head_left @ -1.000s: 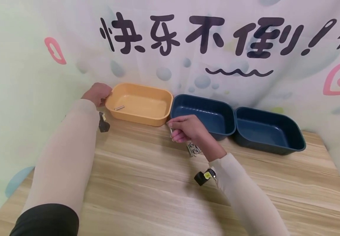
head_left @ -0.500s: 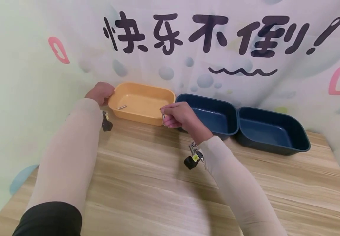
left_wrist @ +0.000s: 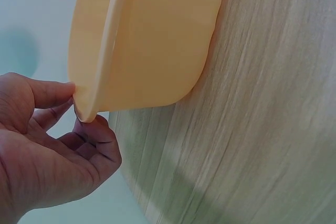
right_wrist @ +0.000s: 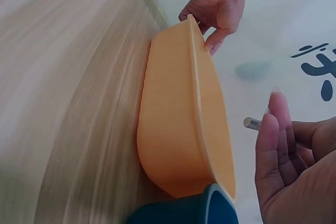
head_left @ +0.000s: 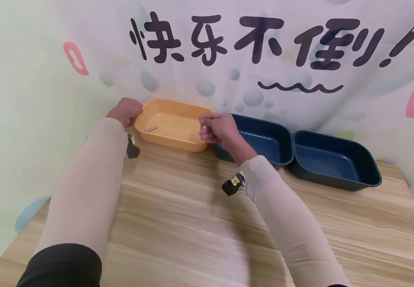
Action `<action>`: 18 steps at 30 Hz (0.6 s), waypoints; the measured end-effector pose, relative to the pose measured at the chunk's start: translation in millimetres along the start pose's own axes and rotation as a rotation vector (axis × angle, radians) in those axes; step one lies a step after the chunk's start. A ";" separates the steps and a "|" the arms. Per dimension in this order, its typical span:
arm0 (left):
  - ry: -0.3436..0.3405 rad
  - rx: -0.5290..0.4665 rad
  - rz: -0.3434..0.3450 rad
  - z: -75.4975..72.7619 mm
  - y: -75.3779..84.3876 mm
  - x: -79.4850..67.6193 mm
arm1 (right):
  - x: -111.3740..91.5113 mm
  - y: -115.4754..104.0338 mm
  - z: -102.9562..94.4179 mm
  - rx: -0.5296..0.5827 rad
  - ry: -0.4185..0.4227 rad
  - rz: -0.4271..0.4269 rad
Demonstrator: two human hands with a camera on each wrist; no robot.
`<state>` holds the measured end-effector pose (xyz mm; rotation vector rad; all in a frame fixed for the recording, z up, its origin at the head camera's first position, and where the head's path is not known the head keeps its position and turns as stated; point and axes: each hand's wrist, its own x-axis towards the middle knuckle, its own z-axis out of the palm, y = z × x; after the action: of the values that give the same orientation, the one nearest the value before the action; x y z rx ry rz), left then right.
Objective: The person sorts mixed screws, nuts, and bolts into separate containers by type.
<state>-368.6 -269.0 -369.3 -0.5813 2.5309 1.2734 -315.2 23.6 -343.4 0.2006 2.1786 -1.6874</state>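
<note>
The left hand [head_left: 126, 111] pinches the left end of the yellow bin [left_wrist: 163, 40] at its rim, thumb and fingers on either side of the edge. Over the bin's right end, the right hand [head_left: 218, 127] holds a short, shiny metal rod [right_wrist: 252, 124] between its fingers. One end of this rod sticks out past the fingertips in the right wrist view; the hand hides the rest. Another small metal rod [head_left: 151, 129] lies on the bin's floor toward the left.
Two dark blue bins [head_left: 257, 141] [head_left: 330, 161] stand in a row right of the yellow one, along a printed cloth [head_left: 207, 75]. The wooden table [head_left: 178, 207] extends in front. A small camera [head_left: 231, 186] is strapped to the right wrist.
The right hand has moved up and left with the rod, from in front of the bins to above the yellow bin's right end. The left hand keeps its hold on the rim.
</note>
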 end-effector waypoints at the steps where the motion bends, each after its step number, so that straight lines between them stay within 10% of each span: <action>1: -0.001 0.003 0.002 0.1 0.5 0.2 | -0.1 -1.0 -0.8 0.010 0.006 -0.010; 18: 0.005 -0.036 -0.012 -0.6 -1.5 3.6 | -5.7 -1.8 -9.3 -0.027 0.018 -0.020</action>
<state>-371.1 -271.1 -371.5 -0.6073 2.5097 1.3168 -312.5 32.7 -337.7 0.1875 2.2224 -1.6720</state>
